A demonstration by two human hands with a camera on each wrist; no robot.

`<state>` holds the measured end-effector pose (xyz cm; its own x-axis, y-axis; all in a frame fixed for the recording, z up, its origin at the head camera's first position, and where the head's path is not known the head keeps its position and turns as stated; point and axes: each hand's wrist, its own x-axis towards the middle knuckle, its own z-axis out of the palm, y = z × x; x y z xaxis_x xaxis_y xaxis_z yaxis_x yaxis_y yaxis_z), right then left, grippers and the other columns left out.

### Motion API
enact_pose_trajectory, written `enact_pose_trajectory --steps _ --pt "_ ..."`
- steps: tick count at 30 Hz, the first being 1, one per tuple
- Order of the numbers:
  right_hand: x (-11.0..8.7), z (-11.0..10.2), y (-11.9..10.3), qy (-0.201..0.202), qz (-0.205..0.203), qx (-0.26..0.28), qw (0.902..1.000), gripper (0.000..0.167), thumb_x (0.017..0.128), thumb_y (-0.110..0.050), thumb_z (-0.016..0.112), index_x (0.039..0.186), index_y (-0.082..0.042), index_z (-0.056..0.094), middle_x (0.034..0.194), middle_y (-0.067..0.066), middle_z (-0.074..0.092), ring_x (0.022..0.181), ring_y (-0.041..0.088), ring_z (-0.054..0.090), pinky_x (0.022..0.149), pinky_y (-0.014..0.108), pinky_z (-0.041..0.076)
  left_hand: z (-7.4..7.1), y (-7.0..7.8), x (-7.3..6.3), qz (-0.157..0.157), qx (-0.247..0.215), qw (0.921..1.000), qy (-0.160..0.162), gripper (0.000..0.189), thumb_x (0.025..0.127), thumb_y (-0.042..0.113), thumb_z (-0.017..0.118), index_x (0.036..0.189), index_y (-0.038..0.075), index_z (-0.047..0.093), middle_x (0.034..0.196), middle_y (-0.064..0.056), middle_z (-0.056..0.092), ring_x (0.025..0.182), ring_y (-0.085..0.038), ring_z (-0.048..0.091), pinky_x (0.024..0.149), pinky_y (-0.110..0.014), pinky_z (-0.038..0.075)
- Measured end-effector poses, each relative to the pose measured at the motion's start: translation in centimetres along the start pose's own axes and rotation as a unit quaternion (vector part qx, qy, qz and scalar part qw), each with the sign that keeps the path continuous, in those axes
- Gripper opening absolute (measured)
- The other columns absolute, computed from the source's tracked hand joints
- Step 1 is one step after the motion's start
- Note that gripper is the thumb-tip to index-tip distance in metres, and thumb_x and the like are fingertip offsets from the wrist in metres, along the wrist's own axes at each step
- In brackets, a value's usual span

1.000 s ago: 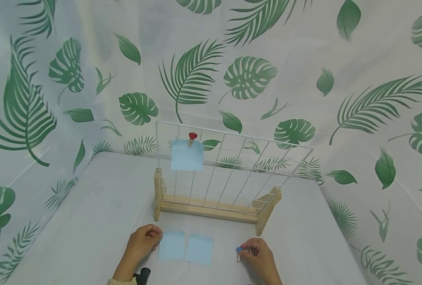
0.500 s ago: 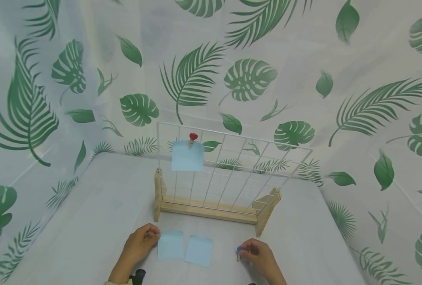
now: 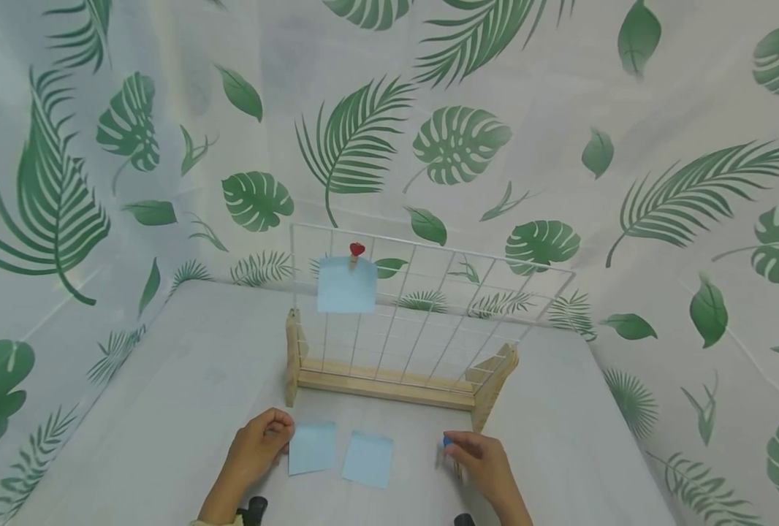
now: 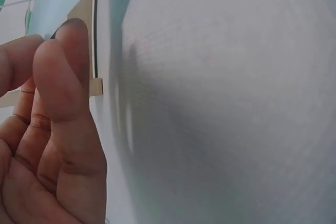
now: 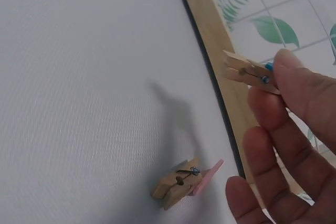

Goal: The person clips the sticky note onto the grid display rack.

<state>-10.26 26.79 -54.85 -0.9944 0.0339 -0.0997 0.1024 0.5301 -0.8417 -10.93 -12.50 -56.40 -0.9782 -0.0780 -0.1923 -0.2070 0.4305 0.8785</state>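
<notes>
My left hand (image 3: 258, 446) pinches the left edge of a light blue paper note (image 3: 313, 448), one corner of which is raised. To its right lies a second blue note (image 3: 368, 460) on the white table. Between thumb and fingers, my right hand (image 3: 484, 464) holds a wooden clothespin (image 5: 247, 73) with a blue top, raised above the table. Another wooden clothespin (image 5: 178, 186), with a pink piece on it, lies on the table below that hand. A third blue note (image 3: 346, 286) hangs on the wire grid under a clothespin with a red heart (image 3: 356, 250).
The wire grid stands in a wooden base (image 3: 383, 391) just beyond the notes, with wooden supports (image 3: 495, 380) at both ends. White cloth with green leaf prints (image 3: 462, 146) walls in the table at the back and sides.
The left hand has drawn the left note slightly left and upward, widening the gap between the notes. The right hand has raised the blue-topped clothespin, and the pink one shows more below it.
</notes>
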Motion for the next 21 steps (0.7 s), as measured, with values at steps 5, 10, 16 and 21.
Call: enact_pose_trajectory --steps 5,10,16,21 --pt "-0.1 0.0 -0.7 0.026 -0.013 0.027 0.9992 0.017 0.096 -0.007 0.080 0.110 0.002 0.079 0.103 0.011 0.081 0.092 0.010 0.073 0.084 0.023 0.059 0.1 0.1 -0.1 0.000 -0.016 0.9999 0.000 0.006 0.101 0.010 0.069 0.105 0.007 0.071 0.089 0.003 0.070 0.074 -0.014 0.068 0.061 -0.026 0.054" --pt "-0.3 0.0 -0.9 0.048 -0.033 0.025 0.9980 0.015 0.095 -0.007 0.081 0.108 0.001 0.079 0.104 0.012 0.081 0.095 0.007 0.074 0.092 0.025 0.058 0.3 0.2 -0.2 0.001 -0.022 0.9998 0.001 0.007 0.101 0.009 0.069 0.106 0.006 0.072 0.090 0.003 0.071 0.074 -0.014 0.068 0.061 -0.026 0.055" --pt "-0.3 0.1 -1.0 0.059 -0.035 0.027 0.9973 0.015 0.096 -0.009 0.080 0.108 0.001 0.080 0.108 0.012 0.081 0.100 0.005 0.073 0.101 0.035 0.060 0.3 0.4 -0.3 0.006 -0.022 0.9997 0.001 0.006 0.101 0.009 0.070 0.106 0.007 0.072 0.089 0.003 0.071 0.074 -0.014 0.068 0.061 -0.026 0.054" --pt "-0.5 0.1 -1.5 0.058 -0.039 0.040 0.9968 0.016 0.098 -0.010 0.079 0.110 0.001 0.079 0.109 0.013 0.081 0.098 0.003 0.071 0.094 0.025 0.058 0.4 0.5 -0.4 0.016 -0.028 0.9995 0.001 0.005 0.101 0.009 0.070 0.105 0.007 0.071 0.089 0.003 0.071 0.075 -0.014 0.068 0.060 -0.025 0.056"
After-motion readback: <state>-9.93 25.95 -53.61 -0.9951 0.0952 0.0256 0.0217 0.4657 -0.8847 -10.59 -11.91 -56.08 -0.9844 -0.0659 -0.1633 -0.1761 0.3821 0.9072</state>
